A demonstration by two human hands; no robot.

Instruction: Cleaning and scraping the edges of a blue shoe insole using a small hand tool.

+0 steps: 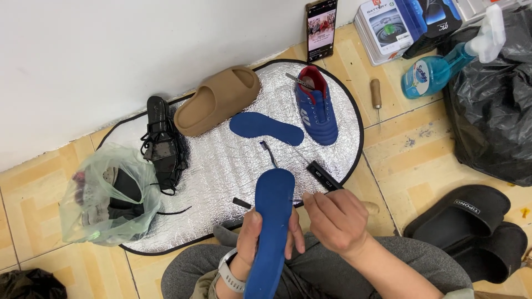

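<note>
My left hand (pixel 250 235) grips a blue shoe (pixel 271 232) held sole up over my lap. My right hand (pixel 337 218) is closed on a tool with a wooden handle (pixel 372 207), its thin metal tip pressed against the shoe's right edge near a thread. A second blue shoe (pixel 317 108) with a red lining stands on the silver mat (pixel 221 160). Beside that second shoe, a blue insole (pixel 266 125) lies flat.
A tan slide (pixel 217 101), a black sandal (pixel 162 141), a small black box (pixel 325 176) and a green bag of items (pixel 108 194) rest on or by the mat. A phone (pixel 321 29), awl (pixel 377 95), spray bottle (pixel 443 66), boxes, black bag (pixel 493 111) and black slides (pixel 471 224) lie right.
</note>
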